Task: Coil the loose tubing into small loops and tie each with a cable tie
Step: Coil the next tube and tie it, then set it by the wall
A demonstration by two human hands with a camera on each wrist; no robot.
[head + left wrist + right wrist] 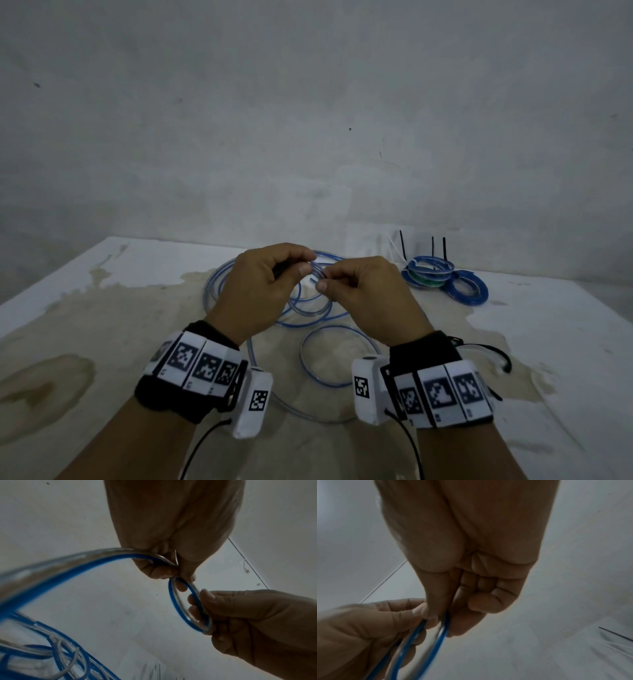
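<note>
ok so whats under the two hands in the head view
Loose blue and clear tubing sprawls in open curves on the stained table below the left hand and right hand, both pinching a small loop. The stretch directly beneath the palms is covered.

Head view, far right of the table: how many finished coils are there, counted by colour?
Blue coils: 2
Green coil: 1
Total: 3 coils. The green one lies under a blue one, and any others hidden in that stack cannot be counted.
</note>
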